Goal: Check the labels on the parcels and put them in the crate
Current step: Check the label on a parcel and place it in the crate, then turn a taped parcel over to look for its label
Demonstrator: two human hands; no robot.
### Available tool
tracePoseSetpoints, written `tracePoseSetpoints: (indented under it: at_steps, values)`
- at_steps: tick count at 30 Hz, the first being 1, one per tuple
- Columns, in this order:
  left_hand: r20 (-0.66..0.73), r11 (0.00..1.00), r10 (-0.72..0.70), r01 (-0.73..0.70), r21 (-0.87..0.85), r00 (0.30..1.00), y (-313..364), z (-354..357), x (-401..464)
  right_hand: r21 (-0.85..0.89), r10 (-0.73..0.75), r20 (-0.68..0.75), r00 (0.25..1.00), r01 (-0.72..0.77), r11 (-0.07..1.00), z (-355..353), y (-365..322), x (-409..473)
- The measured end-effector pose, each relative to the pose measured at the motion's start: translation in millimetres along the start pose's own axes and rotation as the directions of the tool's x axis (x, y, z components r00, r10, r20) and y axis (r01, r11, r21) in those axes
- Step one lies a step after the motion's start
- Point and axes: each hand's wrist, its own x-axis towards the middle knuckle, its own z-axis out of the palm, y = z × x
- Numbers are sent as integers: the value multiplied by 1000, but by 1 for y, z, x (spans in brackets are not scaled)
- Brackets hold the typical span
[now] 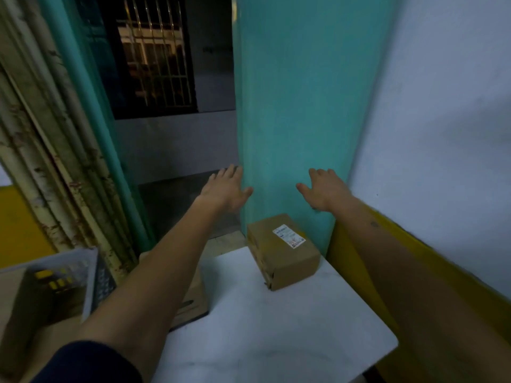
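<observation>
Left hand: the left hand (225, 189) is stretched forward at the centre of the frame, fingers straight and spread, holding nothing.
Right hand: the right hand (322, 190) reaches out just right of centre, fingers straight, thumb pointing inward, also empty.
Parcel: a brown cardboard box (282, 250) sits below and between the two hands, at the far edge of the white table (262, 327), against the teal pillar (298, 106); neither hand touches it.
Label: a white label (289, 235) lies on the box's top face; its print is too small to read.
Crate: a pale crate (83, 272) stands at the lower left of the frame, blurred, with something dark and yellow-marked inside.
Background: a barred window (154, 59) is at the upper left.
</observation>
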Motion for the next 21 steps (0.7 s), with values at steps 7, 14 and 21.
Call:
tracePoseSetpoints:
  at_steps: [7, 14, 21]
  values:
    - [41, 999, 35, -34, -29, 999, -1, 19, 73, 26, 50, 3, 999, -50, 998, 16, 19, 55]
    - [108, 998, 12, -5, -58, 994, 0, 62, 120, 51, 63, 82, 995, -68, 996, 60, 43, 103]
    - [245, 994, -93, 105, -34, 965, 8, 142, 150, 151, 98, 229, 969, -135, 979, 148, 91, 136]
